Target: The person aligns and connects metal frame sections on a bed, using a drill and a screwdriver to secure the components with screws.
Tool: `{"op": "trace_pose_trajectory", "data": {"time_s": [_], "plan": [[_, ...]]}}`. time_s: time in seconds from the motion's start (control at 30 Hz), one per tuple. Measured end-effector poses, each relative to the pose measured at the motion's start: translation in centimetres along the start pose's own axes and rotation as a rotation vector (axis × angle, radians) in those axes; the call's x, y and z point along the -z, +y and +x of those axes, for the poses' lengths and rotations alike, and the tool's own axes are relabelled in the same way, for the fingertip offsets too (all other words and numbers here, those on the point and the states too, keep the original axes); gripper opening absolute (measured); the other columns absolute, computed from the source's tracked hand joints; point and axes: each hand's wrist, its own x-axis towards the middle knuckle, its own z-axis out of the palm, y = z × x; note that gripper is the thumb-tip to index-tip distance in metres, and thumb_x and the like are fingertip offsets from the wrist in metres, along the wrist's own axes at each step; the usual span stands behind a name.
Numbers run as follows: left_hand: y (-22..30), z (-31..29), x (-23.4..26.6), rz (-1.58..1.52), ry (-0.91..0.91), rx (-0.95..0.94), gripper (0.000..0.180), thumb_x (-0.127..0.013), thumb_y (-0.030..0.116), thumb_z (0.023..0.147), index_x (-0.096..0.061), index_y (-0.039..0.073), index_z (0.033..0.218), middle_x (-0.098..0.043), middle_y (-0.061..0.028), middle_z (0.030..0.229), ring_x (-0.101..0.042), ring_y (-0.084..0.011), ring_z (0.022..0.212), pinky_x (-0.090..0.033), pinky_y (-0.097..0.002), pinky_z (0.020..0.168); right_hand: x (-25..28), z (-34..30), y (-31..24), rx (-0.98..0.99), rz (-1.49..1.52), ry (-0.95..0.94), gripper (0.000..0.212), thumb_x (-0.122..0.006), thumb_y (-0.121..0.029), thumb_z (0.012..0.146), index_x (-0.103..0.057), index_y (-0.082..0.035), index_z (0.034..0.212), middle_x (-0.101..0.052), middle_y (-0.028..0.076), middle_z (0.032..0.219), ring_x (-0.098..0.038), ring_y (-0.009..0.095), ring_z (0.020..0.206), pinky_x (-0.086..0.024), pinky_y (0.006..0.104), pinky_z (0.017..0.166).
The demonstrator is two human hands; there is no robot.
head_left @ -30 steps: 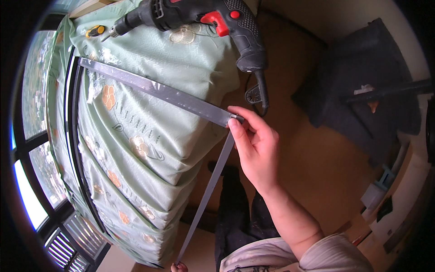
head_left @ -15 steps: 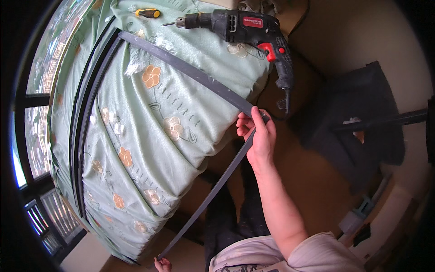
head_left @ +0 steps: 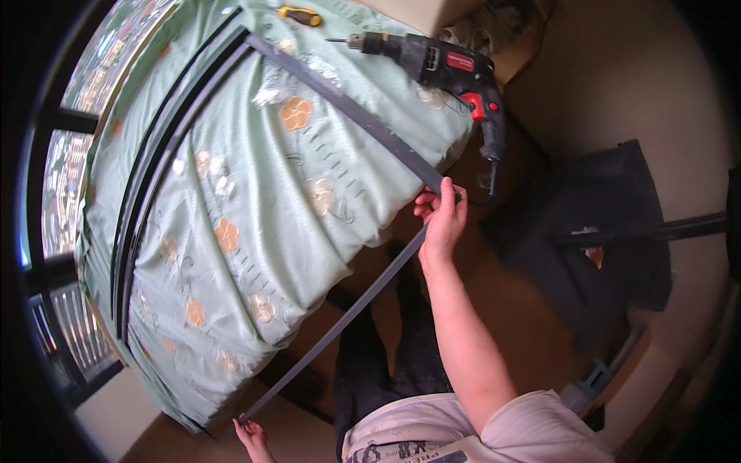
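Observation:
Two slim, dark grey bars meet near my right hand (head_left: pixel 443 224), whose fingers wrap around them at that corner. One, the upper bar (head_left: pixel 351 112), runs up and left across the cloth to the end of the black strips by the window. The other, the lower bar (head_left: pixel 340 328), slants down and left over my legs. At its far end my left hand (head_left: pixel 250 435) pinches the tip between thumb and fingers. Several long black strips (head_left: pixel 158 147) lie along the window side of the cloth, bowed in this view. How the bars join is hidden by my right hand.
Pale green flowered cloth (head_left: pixel 255 185) covers the raised surface before me. On it lie a black and red power drill (head_left: pixel 432 65) and a yellow-black screwdriver (head_left: pixel 299 15). A dark sheet (head_left: pixel 617 255) rests on the right, beneath a black pole (head_left: pixel 656 230).
The view has shifted and turned slightly, so the cloth and tools sit differently in the picture. My left hand and wrist show more. Both hands keep their hold on the bars.

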Motion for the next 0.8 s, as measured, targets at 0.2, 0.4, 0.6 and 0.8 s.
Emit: {"op": "trace_pose_trajectory", "data": {"time_s": [0.2,0.4,0.6,0.8], "plan": [[-0.4,-2.0,0.9,-0.239,-0.395,0.109,0.031,-0.058,0.022,0.094,-0.058,-0.004,0.11,-0.063,-0.0133,0.101,-0.06,-0.0224,0.091,-0.051,-0.0312,0.081,-0.7,-1.7,0.2,-0.089,-0.248,-0.185,0.03,-0.045,-0.032,0.094,-0.053,-0.004,0.102,-0.063,0.013,0.088,-0.063,0.025,0.071,-0.051,0.0374,0.061],[0.9,-5.9,-6.4,-0.641,-0.19,0.023,0.024,-0.06,0.016,0.089,-0.053,0.003,0.109,-0.057,-0.0135,0.111,-0.057,-0.0281,0.105,-0.049,-0.0362,0.092,7.8,1.5,-3.0,-0.102,-0.536,-0.224,0.049,-0.043,-0.049,0.098,-0.054,-0.007,0.121,-0.061,0.002,0.091,-0.058,0.014,0.083,-0.044,0.0244,0.067],[3.6,-4.2,2.6,-0.833,-0.117,-0.076,0.031,-0.054,0.032,0.093,-0.052,0.009,0.114,-0.056,-0.0081,0.109,-0.056,-0.0216,0.102,-0.047,-0.0354,0.091,10.8,-10.9,-4.9,0.174,-0.983,-0.319,0.032,-0.045,-0.04,0.098,-0.057,-0.012,0.109,-0.056,-0.002,0.087,-0.049,0.006,0.066,-0.036,0.0179,0.052],[8.8,2.3,9.0,-0.974,-0.082,-0.158,0.037,-0.048,0.036,0.097,-0.05,0.012,0.125,-0.056,-0.0065,0.114,-0.055,-0.0194,0.104,-0.046,-0.0342,0.09,-5.5,-39.6,5.0,0.056,-1.138,-1.033,0.015,-0.051,-0.018,0.095,-0.058,-0.005,0.095,-0.058,0.002,0.079,-0.05,0.007,0.063,-0.039,0.02,0.056]]}}
